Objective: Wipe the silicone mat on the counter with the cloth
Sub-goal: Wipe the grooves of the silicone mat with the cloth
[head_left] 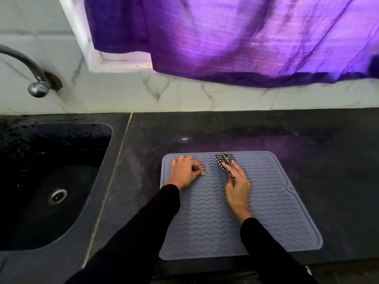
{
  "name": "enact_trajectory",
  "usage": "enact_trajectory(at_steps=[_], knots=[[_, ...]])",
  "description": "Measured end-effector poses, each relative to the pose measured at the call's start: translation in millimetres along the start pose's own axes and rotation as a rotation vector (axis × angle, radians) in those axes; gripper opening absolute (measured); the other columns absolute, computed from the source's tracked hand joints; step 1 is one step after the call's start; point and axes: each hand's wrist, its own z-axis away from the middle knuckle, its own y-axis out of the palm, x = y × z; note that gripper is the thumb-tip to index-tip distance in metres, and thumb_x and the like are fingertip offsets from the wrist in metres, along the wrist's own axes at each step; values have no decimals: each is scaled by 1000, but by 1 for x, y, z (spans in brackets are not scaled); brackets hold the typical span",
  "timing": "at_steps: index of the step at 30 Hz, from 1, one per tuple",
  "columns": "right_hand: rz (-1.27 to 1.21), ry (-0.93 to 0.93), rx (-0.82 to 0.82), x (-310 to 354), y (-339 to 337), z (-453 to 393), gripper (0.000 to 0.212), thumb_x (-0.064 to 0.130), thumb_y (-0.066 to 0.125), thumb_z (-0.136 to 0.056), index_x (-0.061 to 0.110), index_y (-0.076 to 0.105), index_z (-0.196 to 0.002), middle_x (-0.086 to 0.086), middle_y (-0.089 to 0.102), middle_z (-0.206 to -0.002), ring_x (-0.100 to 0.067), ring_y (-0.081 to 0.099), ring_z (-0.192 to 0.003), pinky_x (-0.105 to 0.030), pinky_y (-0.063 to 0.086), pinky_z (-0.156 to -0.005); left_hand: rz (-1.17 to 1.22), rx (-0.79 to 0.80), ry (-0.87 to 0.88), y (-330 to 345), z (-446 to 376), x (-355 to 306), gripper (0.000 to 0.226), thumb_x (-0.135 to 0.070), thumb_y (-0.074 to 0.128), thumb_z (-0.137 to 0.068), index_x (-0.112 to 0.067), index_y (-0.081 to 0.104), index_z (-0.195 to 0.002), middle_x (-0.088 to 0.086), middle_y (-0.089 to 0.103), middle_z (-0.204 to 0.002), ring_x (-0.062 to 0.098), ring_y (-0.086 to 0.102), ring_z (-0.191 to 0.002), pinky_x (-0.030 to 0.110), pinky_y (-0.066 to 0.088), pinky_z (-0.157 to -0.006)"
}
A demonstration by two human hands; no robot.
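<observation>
From the head view, I see the grey mat (266,201) lying flat on the dark counter (225,132), filling the lower middle and lower right of the frame, its wavy ridges running across it. My right hand (238,185) sits on the upper middle of the mat and grasps the checked cloth (225,160), which bunches out past the fingertips toward the mat's far edge and also trails under the thumb side. My left hand (184,173) rests on the upper left part of the mat, fingers curled under against the surface; it holds nothing that I can make out, and I judge it is pinning the mat in place.

I take the step in hand to be the wiping itself, with the cloth working the far strip of the mat. Most of the near half and the right side lie outside where the cloth is now, so I judge much of the surface remains to cover. The next move calls for dragging the cloth along the ridges with steady downward pressure, while the left hand bears down so the mat does not slide toward the sink (92,201) at the left of the frame.
</observation>
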Motion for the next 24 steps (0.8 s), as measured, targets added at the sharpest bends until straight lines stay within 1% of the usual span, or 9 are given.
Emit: enact_trajectory(at_steps=[3, 5, 7, 9, 11, 17, 21, 23, 24], knots=[[8, 2, 10, -1, 1, 1, 57, -19, 47, -71, 13, 67, -114, -9, 56, -132, -20, 50, -124, -13, 24, -106, -139, -19, 141, 5, 0, 0, 16, -37, 56, -87, -26, 65, -95, -4, 54, -102, 17, 44, -104, 33, 21, -84], [12, 4, 15, -2, 2, 0, 58, -19, 47, -70, 14, 67, -114, -9, 56, -133, -20, 50, -125, -13, 24, -106, -183, -26, 200, 10, 1, 1, 17, -33, 51, -91, -22, 62, -96, -1, 54, -104, 19, 45, -105, 32, 22, -85], [15, 3, 21, -2, 2, 1, 60, -19, 46, -70, 14, 67, -115, -8, 55, -133, -20, 50, -125, -12, 24, -106, -119, -39, 162, 14, 2, 2, 16, -30, 49, -92, -19, 61, -95, 0, 54, -104, 20, 45, -104, 32, 23, -83], [14, 2, 22, -2, 2, 1, 60, -19, 46, -69, 14, 67, -115, -8, 55, -133, -20, 50, -124, -11, 23, -106, 7, -59, 70, 14, 1, 1, 15, -27, 49, -92, -19, 62, -95, -1, 55, -102, 19, 44, -102, 30, 22, -80], [12, 2, 21, -2, 2, 1, 60, -19, 47, -69, 14, 67, -114, -8, 55, -133, -19, 49, -124, -12, 24, -106, 16, -64, 46, 16, -1, -3, 15, -26, 50, -92, -22, 64, -95, -2, 57, -102, 18, 43, -102, 30, 21, -80], [19, 13, 34, -4, 3, 1, 59, -18, 47, -70, 15, 67, -115, -7, 55, -133, -19, 49, -124, -12, 24, -106, -122, -75, 49, 19, -5, -11, 14, -34, 53, -90, -25, 65, -93, -5, 56, -100, 16, 44, -103, 33, 26, -85], [24, 5, 29, -5, 3, 1, 59, -19, 48, -69, 15, 68, -113, -7, 57, -132, -20, 50, -123, -12, 24, -105, -319, -16, 130, 17, -11, -18, 21, -29, 45, -93, -17, 58, -103, 2, 53, -111, 21, 43, -110, 36, 26, -89], [24, 8, 31, -4, 2, 0, 59, -19, 48, -69, 15, 68, -114, -7, 57, -132, -20, 50, -124, -11, 23, -105, -418, 6, 162, 16, -9, -18, 22, -23, 40, -93, -11, 51, -107, 7, 51, -115, 24, 43, -109, 37, 28, -88], [21, 11, 36, -4, 1, 1, 59, -18, 48, -70, 15, 68, -114, -6, 56, -132, -20, 50, -124, -10, 22, -105, -416, -6, 146, 14, -5, -14, 21, -21, 38, -93, -10, 49, -107, 8, 50, -114, 25, 43, -106, 36, 28, -87]])
